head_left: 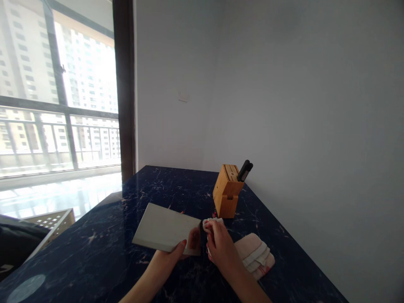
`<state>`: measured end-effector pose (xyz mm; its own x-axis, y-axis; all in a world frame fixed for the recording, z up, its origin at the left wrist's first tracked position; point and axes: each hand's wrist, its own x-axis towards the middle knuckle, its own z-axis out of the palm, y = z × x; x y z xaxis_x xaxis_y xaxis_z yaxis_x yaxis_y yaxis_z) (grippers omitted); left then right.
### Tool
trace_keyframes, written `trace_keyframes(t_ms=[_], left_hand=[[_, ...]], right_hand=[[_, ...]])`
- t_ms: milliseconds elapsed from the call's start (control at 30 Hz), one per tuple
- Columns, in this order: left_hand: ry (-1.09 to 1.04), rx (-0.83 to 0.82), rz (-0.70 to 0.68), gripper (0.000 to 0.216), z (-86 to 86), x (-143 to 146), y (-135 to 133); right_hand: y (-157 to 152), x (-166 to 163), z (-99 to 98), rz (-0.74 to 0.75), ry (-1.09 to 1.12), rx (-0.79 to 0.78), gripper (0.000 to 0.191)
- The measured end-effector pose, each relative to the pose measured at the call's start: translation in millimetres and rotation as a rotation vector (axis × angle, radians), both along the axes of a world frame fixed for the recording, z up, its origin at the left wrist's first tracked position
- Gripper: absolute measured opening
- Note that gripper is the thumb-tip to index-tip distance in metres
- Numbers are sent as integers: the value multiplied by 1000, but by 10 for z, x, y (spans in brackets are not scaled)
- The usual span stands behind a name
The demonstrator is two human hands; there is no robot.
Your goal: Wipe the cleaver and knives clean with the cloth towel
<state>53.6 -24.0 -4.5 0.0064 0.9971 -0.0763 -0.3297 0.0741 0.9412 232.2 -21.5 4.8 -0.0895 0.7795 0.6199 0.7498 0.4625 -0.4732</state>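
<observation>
A cleaver [160,227] with a broad, shiny blade is held over the dark table, its blade pointing left. My left hand [172,253] grips the blade from below, thumb on the near face and the other fingers mostly hidden behind it. At the handle end, my right hand [221,244] is closed around a bunched white cloth [220,220] with some red on it. The cloth meets the black handle, which is largely covered. A folded pinkish-white towel [257,254] lies just right of my right wrist.
A wooden knife block [225,191] with black-handled tools [245,170] stands beyond my right hand. The blue marbled table [170,181] reaches the grey wall [299,126]. On the left are a perforated chair [59,223] with dark fabric and a bright window [85,84].
</observation>
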Motion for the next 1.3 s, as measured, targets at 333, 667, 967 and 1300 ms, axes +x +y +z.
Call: trace_keyframes(t_ms=[333,667,967,1300], left_hand=[[45,40,19,36,109,-60,14],[-153,138,199,38,241,-308,148],[-445,119,-49,45,328,-227,38],[-584,-4,-522,26,278,-158,-58]], right_hand=[[150,230,-106,-114,133,-55,18],[136,230,-114,-24,209,-143,9],[-129,86,375,443,1206,-651,39],[-363,7,945,267,1148,-188,29]])
